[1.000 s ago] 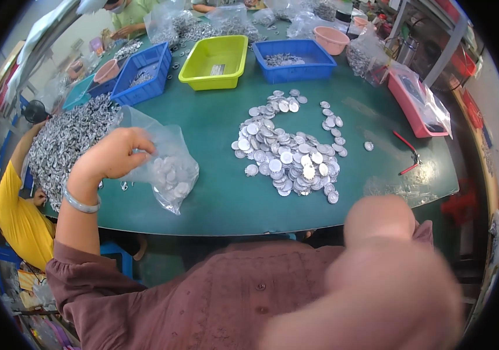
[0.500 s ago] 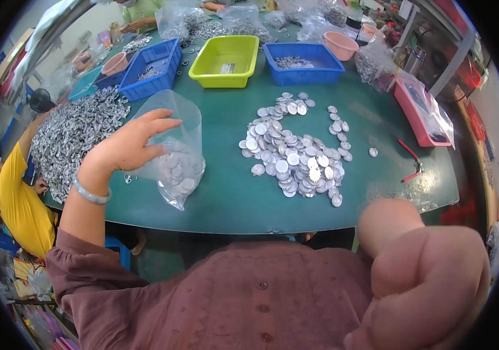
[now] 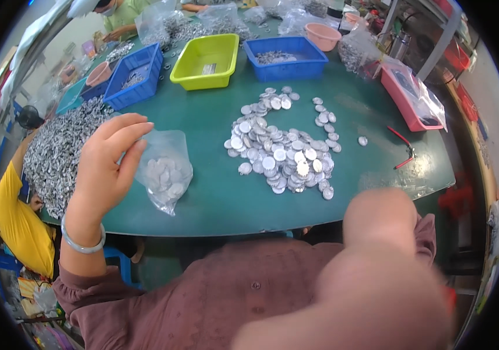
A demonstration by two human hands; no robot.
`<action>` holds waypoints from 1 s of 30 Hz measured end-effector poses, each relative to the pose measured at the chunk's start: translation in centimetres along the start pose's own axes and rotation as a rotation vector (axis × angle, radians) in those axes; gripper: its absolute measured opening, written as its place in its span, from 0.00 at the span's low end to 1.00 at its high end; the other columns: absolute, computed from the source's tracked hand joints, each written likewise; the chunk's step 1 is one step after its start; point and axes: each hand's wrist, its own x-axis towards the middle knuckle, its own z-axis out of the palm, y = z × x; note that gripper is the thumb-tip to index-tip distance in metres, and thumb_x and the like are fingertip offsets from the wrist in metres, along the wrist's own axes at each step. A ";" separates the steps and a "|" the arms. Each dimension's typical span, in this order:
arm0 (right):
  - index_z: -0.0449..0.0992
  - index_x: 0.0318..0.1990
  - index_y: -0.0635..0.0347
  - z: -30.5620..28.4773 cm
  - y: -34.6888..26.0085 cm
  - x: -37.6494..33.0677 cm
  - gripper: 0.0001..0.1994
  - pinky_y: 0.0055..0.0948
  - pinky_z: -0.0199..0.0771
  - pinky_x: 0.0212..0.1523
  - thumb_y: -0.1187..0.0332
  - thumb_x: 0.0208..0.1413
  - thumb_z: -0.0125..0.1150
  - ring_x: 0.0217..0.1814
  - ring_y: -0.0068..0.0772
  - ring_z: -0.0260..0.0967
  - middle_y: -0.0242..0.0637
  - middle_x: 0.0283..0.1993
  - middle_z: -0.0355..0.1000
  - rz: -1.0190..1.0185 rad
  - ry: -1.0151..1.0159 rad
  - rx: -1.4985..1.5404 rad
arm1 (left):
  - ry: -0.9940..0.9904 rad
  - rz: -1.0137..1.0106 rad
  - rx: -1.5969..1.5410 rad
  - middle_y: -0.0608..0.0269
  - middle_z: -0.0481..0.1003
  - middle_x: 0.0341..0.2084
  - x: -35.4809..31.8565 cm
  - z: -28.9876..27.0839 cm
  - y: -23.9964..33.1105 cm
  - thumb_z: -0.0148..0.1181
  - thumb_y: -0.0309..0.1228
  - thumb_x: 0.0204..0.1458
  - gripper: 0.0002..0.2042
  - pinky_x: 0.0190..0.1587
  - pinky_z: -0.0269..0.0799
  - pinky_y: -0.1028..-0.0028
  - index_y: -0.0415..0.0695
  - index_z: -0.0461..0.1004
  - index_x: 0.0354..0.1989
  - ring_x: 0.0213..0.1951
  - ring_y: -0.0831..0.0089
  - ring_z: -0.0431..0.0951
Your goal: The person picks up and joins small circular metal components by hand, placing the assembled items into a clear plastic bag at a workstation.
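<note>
My left hand (image 3: 109, 160) is raised beside a clear plastic bag (image 3: 174, 149), its fingers bent and the thumb a little apart from them. Nothing shows between the fingers. The bag lies on the green table with several silvery round discs (image 3: 165, 178) inside. A light bangle (image 3: 83, 245) circles my left wrist. My right hand (image 3: 354, 286) is close to the camera at the lower right, smeared by motion, its fingers impossible to make out. In front of me a heap of silvery metal discs (image 3: 281, 154) spreads over the table.
Red-handled pliers (image 3: 408, 150) lie to the right, near a pink tray (image 3: 404, 105). Along the back stand blue bins (image 3: 287, 73) and a yellow-green bin (image 3: 203, 80). A big pile of metal parts (image 3: 57, 157) covers the left, beside a person in yellow (image 3: 19, 213).
My left hand has drawn its fingers closer together and moved slightly left of the bag. The bag's raised top has sunk down. My right hand has swung left and lower, toward my body.
</note>
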 end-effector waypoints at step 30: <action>0.74 0.36 0.59 4.1 -22.3 -27.7 0.08 0.37 0.68 0.37 0.74 0.47 0.52 0.36 0.46 0.68 0.44 0.32 0.71 1.659 0.265 -0.690 | -0.218 0.192 -0.328 0.54 0.70 0.35 -8.9 13.1 4.6 0.59 0.25 0.37 0.12 0.39 0.68 0.66 0.39 0.71 0.34 0.37 0.57 0.70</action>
